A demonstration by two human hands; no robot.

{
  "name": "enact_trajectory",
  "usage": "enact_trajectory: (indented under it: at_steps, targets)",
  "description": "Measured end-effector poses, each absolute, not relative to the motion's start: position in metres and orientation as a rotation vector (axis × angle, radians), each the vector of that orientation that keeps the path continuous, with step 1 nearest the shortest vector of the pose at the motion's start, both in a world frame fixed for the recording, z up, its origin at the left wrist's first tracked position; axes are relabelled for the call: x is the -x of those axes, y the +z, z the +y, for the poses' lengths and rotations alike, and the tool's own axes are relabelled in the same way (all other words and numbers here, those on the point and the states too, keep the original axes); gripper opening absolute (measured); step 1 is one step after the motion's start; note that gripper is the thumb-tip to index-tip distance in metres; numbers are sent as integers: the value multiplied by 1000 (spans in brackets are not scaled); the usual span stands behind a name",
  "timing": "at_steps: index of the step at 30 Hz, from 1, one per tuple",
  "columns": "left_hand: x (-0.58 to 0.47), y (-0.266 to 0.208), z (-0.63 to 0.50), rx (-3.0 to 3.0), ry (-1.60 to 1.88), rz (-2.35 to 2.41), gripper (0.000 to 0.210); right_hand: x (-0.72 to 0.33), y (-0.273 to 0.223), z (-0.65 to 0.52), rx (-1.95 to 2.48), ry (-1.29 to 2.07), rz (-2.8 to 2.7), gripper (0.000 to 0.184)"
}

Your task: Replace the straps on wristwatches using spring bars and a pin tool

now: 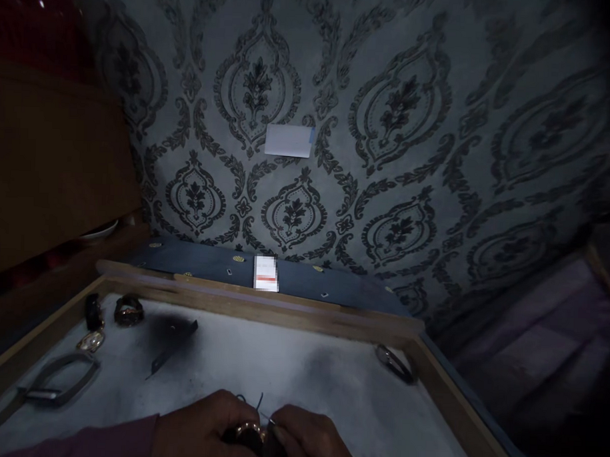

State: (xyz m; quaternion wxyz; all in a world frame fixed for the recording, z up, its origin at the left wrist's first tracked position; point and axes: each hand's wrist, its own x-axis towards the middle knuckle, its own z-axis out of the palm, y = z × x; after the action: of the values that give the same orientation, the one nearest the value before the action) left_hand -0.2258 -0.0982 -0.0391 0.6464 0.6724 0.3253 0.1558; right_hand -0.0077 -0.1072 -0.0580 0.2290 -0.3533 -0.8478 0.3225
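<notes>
At the bottom centre my left hand (213, 422) is closed around a watch (252, 429) with a gold-coloured, beaded-looking rim and a dark strap. My right hand (310, 434), fingers pinched together, meets the watch from the other side. A thin, shiny, pin-like tool (270, 419) sticks out from its fingertips towards the watch. Another thin dark piece (259, 400) stands up just behind the watch; its kind is unclear. Much of the watch is hidden by the fingers.
A wood-edged tray top (449, 387) with a whitish surface lies under my hands. Several watches rest at its left, including a grey-strapped watch (62, 383); a dark-strapped watch (395, 363) lies far right. A dark strip (173, 349) lies behind. A white box (266, 274) stands beyond.
</notes>
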Motion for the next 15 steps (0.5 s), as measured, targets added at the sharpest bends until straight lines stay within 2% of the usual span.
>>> enact_trajectory:
  at_steps: [15]
  targets:
    - [224, -36, -98, -1498, 333, 770, 23, 6, -63, -106, 942, 940, -2312, 43]
